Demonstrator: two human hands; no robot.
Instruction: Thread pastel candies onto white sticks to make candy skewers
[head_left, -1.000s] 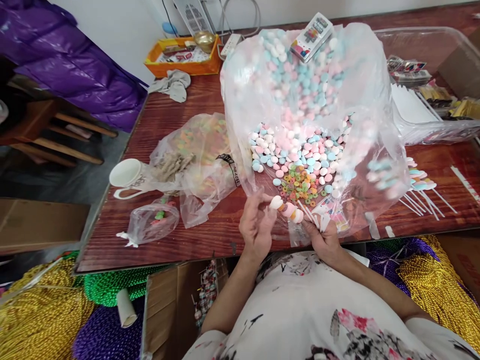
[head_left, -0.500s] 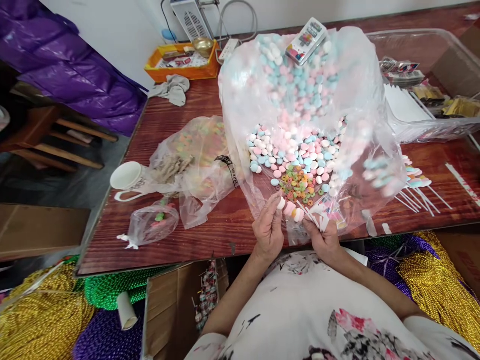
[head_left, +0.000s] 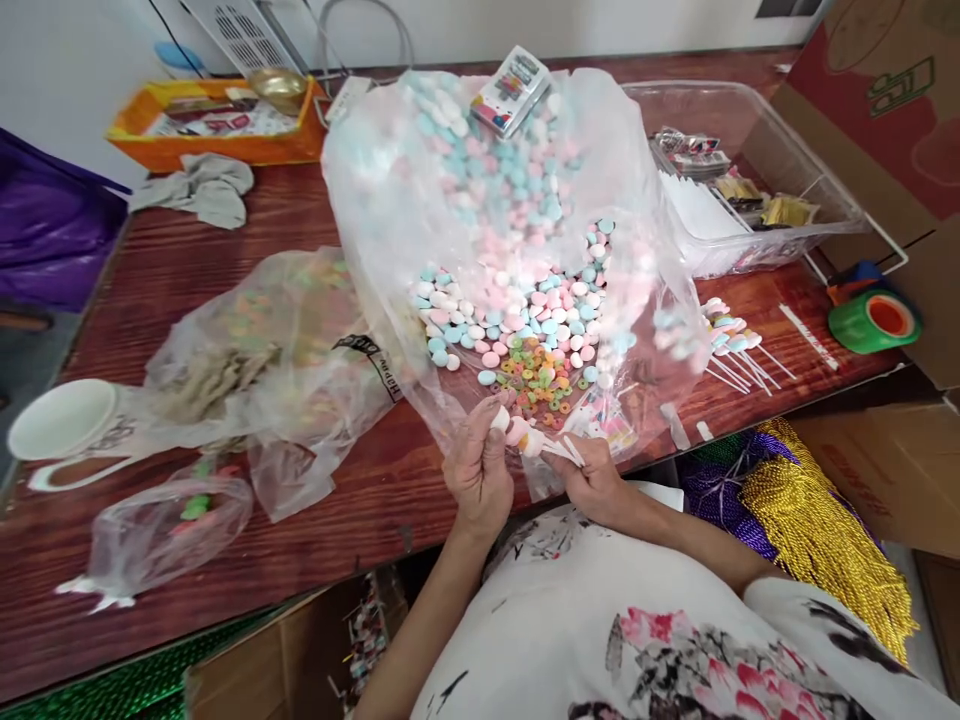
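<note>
My left hand [head_left: 480,465] pinches a small white marshmallow-like piece [head_left: 500,419] between thumb and fingertips. It is right at the end of a row of pink and white marshmallow-like pieces [head_left: 517,432] threaded on a thin stick. My right hand [head_left: 596,482] is closed around white lollipop sticks [head_left: 566,452], the loaded one among them. Just beyond both hands, small coloured rings [head_left: 541,375] lie heaped on the front of a large clear plastic bag [head_left: 360,235]. Loose pink, blue and white pieces [head_left: 547,310] spread behind the rings.
Finished skewers [head_left: 731,335] lie at the right, near green tape [head_left: 874,320] and a clear plastic bin [head_left: 750,100]. On the left are a white mug [head_left: 64,420], a bag of rings [head_left: 300,300] and an orange tray [head_left: 210,150]. A small box [head_left: 511,90] rests on the big bag.
The view has turned to the right, so the table's things appear further left and the green tape has come into sight. Both hands keep their grips, close together.
</note>
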